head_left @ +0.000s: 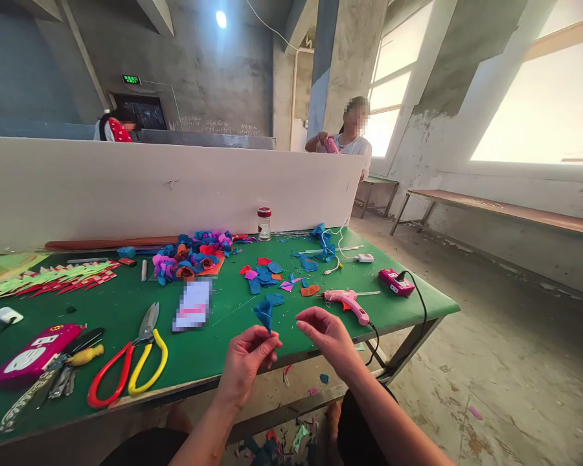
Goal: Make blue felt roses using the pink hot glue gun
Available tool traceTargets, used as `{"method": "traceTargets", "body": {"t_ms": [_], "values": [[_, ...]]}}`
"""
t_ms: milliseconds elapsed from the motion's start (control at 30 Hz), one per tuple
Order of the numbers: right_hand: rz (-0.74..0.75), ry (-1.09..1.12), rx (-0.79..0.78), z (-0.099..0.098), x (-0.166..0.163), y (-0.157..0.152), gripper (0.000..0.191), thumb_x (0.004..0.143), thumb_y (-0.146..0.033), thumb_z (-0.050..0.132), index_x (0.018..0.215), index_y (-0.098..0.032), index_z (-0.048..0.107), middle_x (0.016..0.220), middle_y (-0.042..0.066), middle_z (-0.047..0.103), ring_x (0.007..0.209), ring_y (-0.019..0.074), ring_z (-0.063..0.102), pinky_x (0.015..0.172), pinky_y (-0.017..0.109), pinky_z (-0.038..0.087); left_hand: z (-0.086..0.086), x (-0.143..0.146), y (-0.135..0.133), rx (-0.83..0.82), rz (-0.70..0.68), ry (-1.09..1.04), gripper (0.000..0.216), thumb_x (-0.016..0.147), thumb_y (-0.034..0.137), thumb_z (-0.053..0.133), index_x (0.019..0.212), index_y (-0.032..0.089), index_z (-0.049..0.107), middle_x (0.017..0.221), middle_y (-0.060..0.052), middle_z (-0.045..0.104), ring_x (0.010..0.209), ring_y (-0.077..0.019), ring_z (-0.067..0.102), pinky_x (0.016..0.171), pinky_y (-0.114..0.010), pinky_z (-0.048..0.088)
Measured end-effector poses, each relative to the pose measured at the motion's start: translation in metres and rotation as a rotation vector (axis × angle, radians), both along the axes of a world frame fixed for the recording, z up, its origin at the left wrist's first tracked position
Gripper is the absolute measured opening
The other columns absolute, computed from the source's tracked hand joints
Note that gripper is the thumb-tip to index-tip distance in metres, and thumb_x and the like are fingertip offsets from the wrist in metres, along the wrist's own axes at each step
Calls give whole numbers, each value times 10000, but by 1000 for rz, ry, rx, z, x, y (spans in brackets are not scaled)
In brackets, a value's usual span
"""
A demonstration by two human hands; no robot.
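My left hand (250, 356) pinches the narrow lower end of a small blue cone-shaped paper flower (264, 314), which stands upright above the fingertips near the table's front edge. To its right, my right hand (323, 336) hovers with thumb and forefinger apart and nothing visible between them. Beyond the hands lie loose blue, red, orange and pink petal pieces (265, 275). A pink glue gun (347, 301) with a clear glue stick in its back rests just past my right hand.
Red-and-yellow-handled scissors (131, 366), keys (63, 382) and a magenta box (34, 356) lie on the left. Finished paper flowers (187, 255) are heaped behind, near a lidded jar (264, 225). A magenta power socket (397, 283) with a cord sits at right. Two people are behind the white partition (175, 188).
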State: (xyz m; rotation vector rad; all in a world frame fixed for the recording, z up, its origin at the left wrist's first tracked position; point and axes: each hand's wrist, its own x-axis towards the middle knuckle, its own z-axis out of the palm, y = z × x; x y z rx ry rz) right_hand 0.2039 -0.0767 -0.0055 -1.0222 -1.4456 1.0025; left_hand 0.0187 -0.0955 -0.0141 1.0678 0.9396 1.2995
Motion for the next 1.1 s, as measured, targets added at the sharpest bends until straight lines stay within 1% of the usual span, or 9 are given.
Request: {"method": "traceTargets", "body": {"t_ms": [67,167,267,400,500,700,800,933,1100], "values": [[-94,-71,12,-5,14,14,305,778,-461,653,764,-156,667,698,24,632,639,151,551,591,257,424,4,-6,5,16,63,-51,230,642,328,801,704,160,657,649,-29,687,522,-107,537,500,-225,411],[-167,-306,98,-8,26,37,317,834,-443,568,753,-158,680,663,32,648,589,155,541,549,260,398,9,-19,13,81,169,-117,245,598,292,832,723,167,664,656,-10,685,629,-131,608,636,-248,479],[-154,-450,146,-5,24,61,292,863,-379,527,740,-175,696,669,20,660,595,154,546,566,256,383,13,-28,17,129,114,-164,205,667,297,792,748,178,646,648,8,658,656,-155,632,728,-320,512],[-155,-589,152,-6,9,98,197,840,-283,563,748,-191,712,634,4,639,589,150,533,568,245,346,14,-30,15,106,51,-246,180,707,275,764,762,206,607,651,39,633,495,-115,568,554,-290,494],[-133,-699,154,-13,-5,122,159,821,-207,585,729,-188,714,658,19,651,629,158,554,593,245,349,11,-29,14,73,27,-284,191,717,298,758,784,209,603,611,41,602,422,-73,469,418,-199,346],[66,-848,203,-26,-37,145,140,792,-195,656,901,-241,731,906,18,698,792,157,607,692,231,403,5,-30,15,56,31,-231,171,753,309,731,788,176,630,557,33,548,426,-24,327,428,-172,229],[124,-895,190,-27,-46,153,170,741,-207,720,909,-236,728,870,12,696,784,163,610,675,232,406,6,-30,16,56,30,-221,173,754,315,729,783,176,630,556,32,545,428,-24,308,431,-179,216],[124,-920,150,-24,-47,161,94,711,-164,730,795,-203,714,733,-9,681,686,143,596,610,220,385,6,-29,17,58,18,-215,180,756,323,728,770,178,622,554,34,544,426,-23,296,433,-184,204],[51,-896,136,-19,-40,158,126,694,-205,753,809,-209,701,791,-16,707,705,132,600,599,210,375,6,-29,17,57,18,-209,197,744,330,740,764,176,619,547,40,534,420,-20,279,429,-187,189]]}}
